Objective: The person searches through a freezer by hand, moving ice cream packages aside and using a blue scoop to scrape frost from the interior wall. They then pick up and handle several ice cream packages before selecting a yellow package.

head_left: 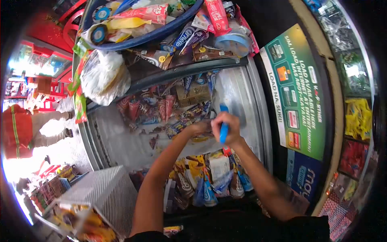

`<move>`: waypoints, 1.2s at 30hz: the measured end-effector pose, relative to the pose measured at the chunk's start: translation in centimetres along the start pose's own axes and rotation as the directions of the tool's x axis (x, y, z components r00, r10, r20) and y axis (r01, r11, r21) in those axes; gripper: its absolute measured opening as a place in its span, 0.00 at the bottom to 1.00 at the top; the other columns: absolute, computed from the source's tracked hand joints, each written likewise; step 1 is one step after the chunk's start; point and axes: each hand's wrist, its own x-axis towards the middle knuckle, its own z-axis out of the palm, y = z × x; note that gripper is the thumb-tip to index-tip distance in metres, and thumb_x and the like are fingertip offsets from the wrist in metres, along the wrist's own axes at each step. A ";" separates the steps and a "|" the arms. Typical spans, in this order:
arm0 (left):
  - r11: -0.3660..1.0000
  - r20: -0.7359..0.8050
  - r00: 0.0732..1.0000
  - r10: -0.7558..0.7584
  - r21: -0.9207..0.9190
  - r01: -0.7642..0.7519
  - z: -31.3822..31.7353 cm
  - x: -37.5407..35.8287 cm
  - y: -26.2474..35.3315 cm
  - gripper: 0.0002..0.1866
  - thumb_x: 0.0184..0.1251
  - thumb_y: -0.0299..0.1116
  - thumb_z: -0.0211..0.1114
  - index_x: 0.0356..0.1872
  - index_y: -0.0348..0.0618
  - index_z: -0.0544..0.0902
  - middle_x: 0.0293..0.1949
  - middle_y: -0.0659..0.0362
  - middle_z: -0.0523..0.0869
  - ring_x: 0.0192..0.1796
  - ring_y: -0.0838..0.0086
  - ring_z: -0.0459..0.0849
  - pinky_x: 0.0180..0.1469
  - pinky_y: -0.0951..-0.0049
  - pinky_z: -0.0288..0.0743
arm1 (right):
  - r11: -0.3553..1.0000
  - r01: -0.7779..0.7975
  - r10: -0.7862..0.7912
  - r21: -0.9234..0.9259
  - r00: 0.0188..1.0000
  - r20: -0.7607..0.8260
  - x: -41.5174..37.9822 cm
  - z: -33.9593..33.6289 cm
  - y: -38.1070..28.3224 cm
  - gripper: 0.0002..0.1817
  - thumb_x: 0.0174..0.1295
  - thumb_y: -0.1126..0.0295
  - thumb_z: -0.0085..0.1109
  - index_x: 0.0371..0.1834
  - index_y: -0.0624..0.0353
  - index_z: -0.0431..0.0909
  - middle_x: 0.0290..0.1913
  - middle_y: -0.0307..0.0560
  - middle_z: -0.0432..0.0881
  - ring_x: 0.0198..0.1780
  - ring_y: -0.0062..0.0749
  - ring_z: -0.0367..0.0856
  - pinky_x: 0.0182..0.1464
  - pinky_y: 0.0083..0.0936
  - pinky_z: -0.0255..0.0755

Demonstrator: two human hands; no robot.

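Observation:
My right hand [229, 125] is closed around a blue stick-like tool [223, 135], with blue showing above and below the fist; its kind is not clear. Both hands are over an open chest freezer [109, 139] with frosty walls. My left hand [200, 128] reaches in beside the right one, close to some wrapped ice creams [177, 128]; its fingers are blurred and partly hidden. Around it lie red-and-white cone packs [169, 105] and a brown cardboard box [195, 94]. Nearer my body, more wrapped cones [208, 192] fill the front section.
A blue basin [149, 39] of packs and a white plastic bag [105, 76] rest on the freezer's far end. Right of it stands a green sign [296, 88]. A striped white bin [100, 185] is at lower left. A person in an orange vest [18, 131] stands beyond.

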 end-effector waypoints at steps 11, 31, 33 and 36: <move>0.475 -0.297 0.950 0.098 -0.825 -0.307 -7.7 16.6 -9.3 0.33 0.70 0.56 0.42 0.64 0.38 0.63 0.58 0.50 0.71 0.63 0.61 0.66 0.65 0.58 0.61 | 0.963 0.163 -0.057 -0.214 0.900 0.432 1.1 1.0 6.7 0.14 0.40 0.65 0.66 0.18 0.56 0.68 0.21 0.42 0.70 0.20 0.34 0.73 0.21 0.29 0.66; 0.505 -0.133 0.954 0.269 -0.824 -0.257 -6.8 13.3 -7.6 0.29 0.68 0.50 0.49 0.63 0.41 0.66 0.57 0.53 0.73 0.60 0.66 0.70 0.63 0.62 0.64 | 0.969 0.244 -0.213 -0.021 0.881 0.423 2.1 3.2 5.6 0.20 0.33 0.57 0.67 0.28 0.54 0.73 0.28 0.42 0.78 0.29 0.38 0.79 0.29 0.32 0.74; 0.508 -0.123 0.955 0.270 -0.824 -0.250 -6.8 12.8 -7.5 0.28 0.68 0.50 0.50 0.62 0.41 0.66 0.57 0.53 0.74 0.60 0.67 0.70 0.62 0.63 0.64 | 0.948 0.317 -0.302 0.027 0.868 0.395 2.1 3.1 5.4 0.21 0.33 0.57 0.68 0.29 0.54 0.72 0.28 0.42 0.77 0.29 0.39 0.79 0.29 0.32 0.74; 0.516 -0.105 0.953 0.285 -0.821 -0.245 -6.9 12.3 -7.1 0.28 0.68 0.49 0.51 0.62 0.41 0.67 0.57 0.53 0.74 0.60 0.68 0.71 0.62 0.63 0.65 | 0.983 0.167 -0.126 -0.071 0.910 0.396 1.8 3.8 6.3 0.16 0.42 0.50 0.65 0.19 0.49 0.74 0.22 0.35 0.75 0.23 0.32 0.76 0.25 0.28 0.69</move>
